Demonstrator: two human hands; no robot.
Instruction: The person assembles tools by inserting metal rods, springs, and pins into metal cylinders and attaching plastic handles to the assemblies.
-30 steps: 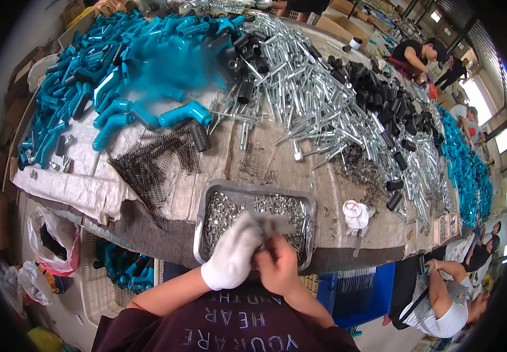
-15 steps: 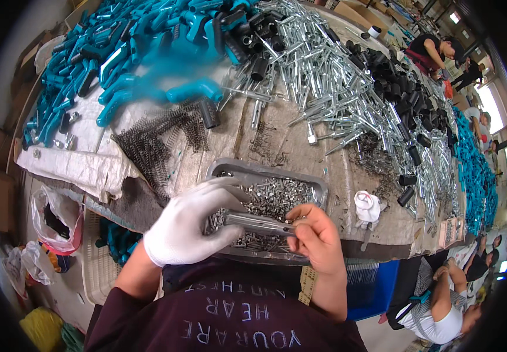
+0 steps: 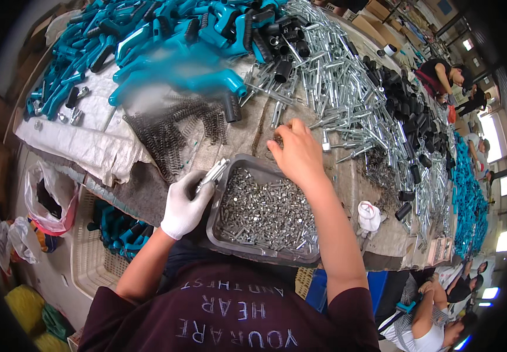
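In its white glove, my left hand grips a shiny metal channel piece, whose far end sticks out at the tray's left edge. My bare right hand reaches past the far rim of the grey tray. Its fingers curl down together at a patch of thin wire springs, mostly covered by the hand; anything between the fingertips is too small to make out. Small metal pins fill the tray. Beyond it, dark coil springs lie in a heap left of my right hand.
Teal tool handles pile up at the far left, with silvery metal rods and black sleeves to the right. A white cloth bundle lies right of the tray. A cream basket stands below the table; people work at right.
My right hand has let go of the metal piece and moved away to the springs beyond the tray. My left hand has drawn left with the piece, uncovering the pins.
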